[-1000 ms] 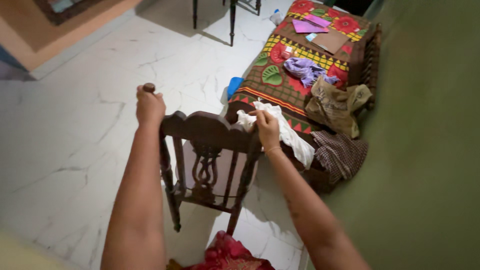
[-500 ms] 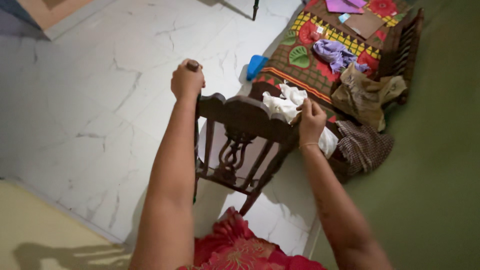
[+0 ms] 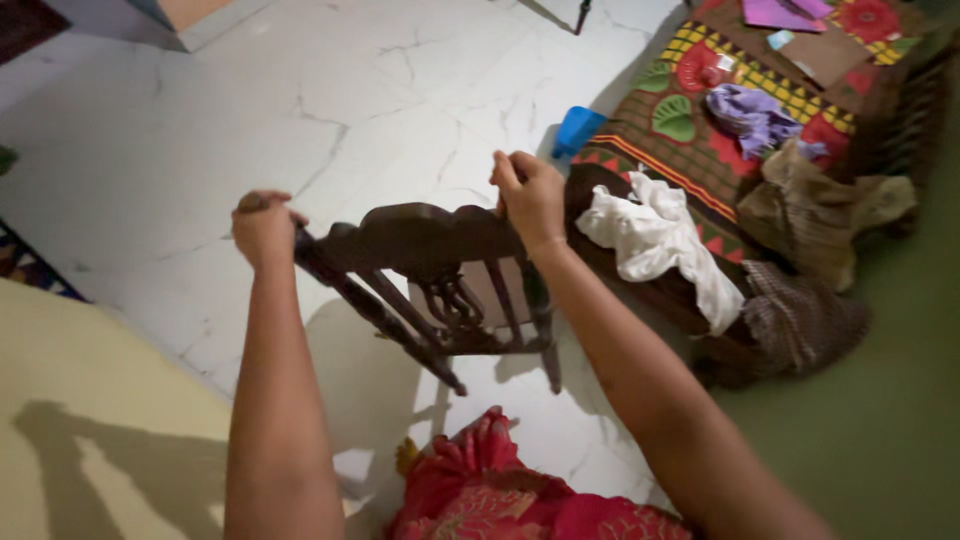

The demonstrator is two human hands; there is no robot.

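Observation:
A dark carved wooden chair [image 3: 430, 270] hangs tilted above the white marble floor [image 3: 300, 110], its back toward me. My left hand [image 3: 262, 228] is closed around the left end of the chair's top rail. My right hand [image 3: 530, 195] grips the right end of the same rail. The chair's legs point down and away from me. A white cloth [image 3: 655, 240] lies just right of my right hand, draped over the dark wooden edge of a bed.
A bed with a patterned red, green and yellow cover [image 3: 730, 130] stands at the right, strewn with purple [image 3: 750, 115], tan [image 3: 820, 205] and checked [image 3: 800, 315] clothes. A blue object [image 3: 578, 130] lies beside it. A green wall [image 3: 890, 430] is at lower right, a yellow surface [image 3: 90, 440] at lower left.
The chair has been lifted and tilted away from the bed, moving left and toward me. My right hand has left the white cloth's side and stays on the top rail.

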